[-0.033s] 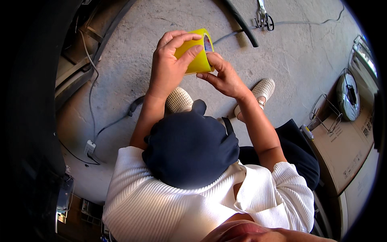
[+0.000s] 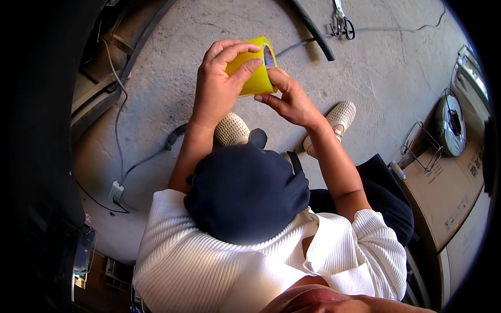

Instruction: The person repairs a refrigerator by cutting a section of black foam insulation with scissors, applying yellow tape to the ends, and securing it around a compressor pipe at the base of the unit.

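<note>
While the left hand (image 2: 219,88) wraps round a roll of yellow tape (image 2: 254,70), its fingers curl over the top and outer band and the thumb side closes beneath, so the roll is clasped firmly rather than loosely cradled. The right hand (image 2: 289,99) meets the roll from the other side, its thumb and forefinger pressed together against the lower right rim of the tape, pinching at the edge of the band; the remaining fingers are folded in toward the palm. The roll is held in the air between both hands, above the concrete floor (image 2: 386,73), out in front of a dark cap (image 2: 245,190). Just beneath the hands two pale woven shoes (image 2: 339,116) rest on the floor. Farther out, a black hose (image 2: 313,31) bends across the floor toward its upper edge, with a pair of scissors (image 2: 342,23) just beside it. A grey cable (image 2: 135,167) with a white plug runs along the floor's left side. At the right edge stands a cardboard box (image 2: 443,193) carrying a wire rack (image 2: 420,143) and a cable spool (image 2: 451,125).
</note>
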A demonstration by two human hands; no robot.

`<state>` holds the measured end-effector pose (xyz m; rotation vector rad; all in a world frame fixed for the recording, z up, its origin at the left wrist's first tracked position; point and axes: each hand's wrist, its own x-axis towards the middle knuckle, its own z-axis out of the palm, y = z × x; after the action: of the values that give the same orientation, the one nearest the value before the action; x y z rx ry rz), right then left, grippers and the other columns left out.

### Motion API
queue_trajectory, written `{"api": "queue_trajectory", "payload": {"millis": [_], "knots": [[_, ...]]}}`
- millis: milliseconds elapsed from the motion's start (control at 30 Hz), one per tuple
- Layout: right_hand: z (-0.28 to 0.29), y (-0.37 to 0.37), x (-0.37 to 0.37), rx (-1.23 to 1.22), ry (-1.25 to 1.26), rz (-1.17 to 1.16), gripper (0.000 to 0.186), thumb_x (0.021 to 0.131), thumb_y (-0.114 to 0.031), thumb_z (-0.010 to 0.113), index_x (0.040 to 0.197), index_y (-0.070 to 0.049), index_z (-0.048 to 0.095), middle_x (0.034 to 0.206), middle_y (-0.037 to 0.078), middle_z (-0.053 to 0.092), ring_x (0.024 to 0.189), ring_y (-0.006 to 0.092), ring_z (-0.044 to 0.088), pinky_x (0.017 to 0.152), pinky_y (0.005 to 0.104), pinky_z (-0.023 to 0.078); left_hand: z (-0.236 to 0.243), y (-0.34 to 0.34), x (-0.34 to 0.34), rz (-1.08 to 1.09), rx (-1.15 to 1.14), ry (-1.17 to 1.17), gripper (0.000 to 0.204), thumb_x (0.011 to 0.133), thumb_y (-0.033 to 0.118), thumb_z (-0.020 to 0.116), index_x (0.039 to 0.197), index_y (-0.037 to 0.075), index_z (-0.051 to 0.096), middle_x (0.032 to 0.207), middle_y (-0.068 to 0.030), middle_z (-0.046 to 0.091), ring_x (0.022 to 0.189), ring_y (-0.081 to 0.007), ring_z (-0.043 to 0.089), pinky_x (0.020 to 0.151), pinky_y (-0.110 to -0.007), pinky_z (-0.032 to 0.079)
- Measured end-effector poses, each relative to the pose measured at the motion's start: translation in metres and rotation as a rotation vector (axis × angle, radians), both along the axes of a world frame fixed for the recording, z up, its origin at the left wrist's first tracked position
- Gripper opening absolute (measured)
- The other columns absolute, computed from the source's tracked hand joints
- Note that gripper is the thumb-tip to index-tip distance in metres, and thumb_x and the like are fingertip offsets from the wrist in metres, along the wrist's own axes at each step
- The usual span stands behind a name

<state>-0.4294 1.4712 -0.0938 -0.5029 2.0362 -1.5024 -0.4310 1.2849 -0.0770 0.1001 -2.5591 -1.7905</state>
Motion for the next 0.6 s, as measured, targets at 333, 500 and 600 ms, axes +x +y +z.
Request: {"api": "queue_trajectory", "payload": {"millis": [333, 500, 600], "knots": [[0.008, 0.0014, 0.0027, 0.023, 0.035, 0.03, 0.03, 0.081, -0.006, 0.068, 0.109, -0.004, 0.059, 0.111, 0.013, 0.06, 0.112, 0.0321, 0.052, 0.098, 0.04, 0.041, -0.0063, -0.0032, 0.006, 0.004, 0.066, -0.034, 0.019, 0.085, 0.021, 0.071, 0.096, 0.007, 0.067, 0.103, -0.0083, 0.061, 0.098, -0.0236, 0.061, 0.085, -0.034, 0.049], [0.0077, 0.0034, 0.0011, 0.023, 0.007, 0.073, 0.028, 0.086, -0.008, 0.067, 0.112, -0.004, 0.058, 0.114, 0.012, 0.057, 0.107, 0.0298, 0.052, 0.096, 0.0381, 0.042, -0.0021, 0.0004, 0.0082, 0.075, 0.164, -0.111, 0.018, 0.085, 0.021, 0.07, 0.094, 0.007, 0.066, 0.104, -0.0078, 0.062, 0.099, -0.0242, 0.061, 0.085, -0.035, 0.049], [0.008, 0.0043, -0.0001, 0.04, 0.004, 0.081, 0.028, 0.086, -0.008, 0.067, 0.112, -0.004, 0.058, 0.112, 0.012, 0.058, 0.107, 0.0289, 0.053, 0.096, 0.0378, 0.042, -0.0052, -0.0046, 0.0076, 0.013, 0.065, -0.041, 0.016, 0.085, 0.02, 0.07, 0.094, 0.006, 0.066, 0.104, -0.0075, 0.062, 0.099, -0.0237, 0.061, 0.086, -0.034, 0.049]]}}
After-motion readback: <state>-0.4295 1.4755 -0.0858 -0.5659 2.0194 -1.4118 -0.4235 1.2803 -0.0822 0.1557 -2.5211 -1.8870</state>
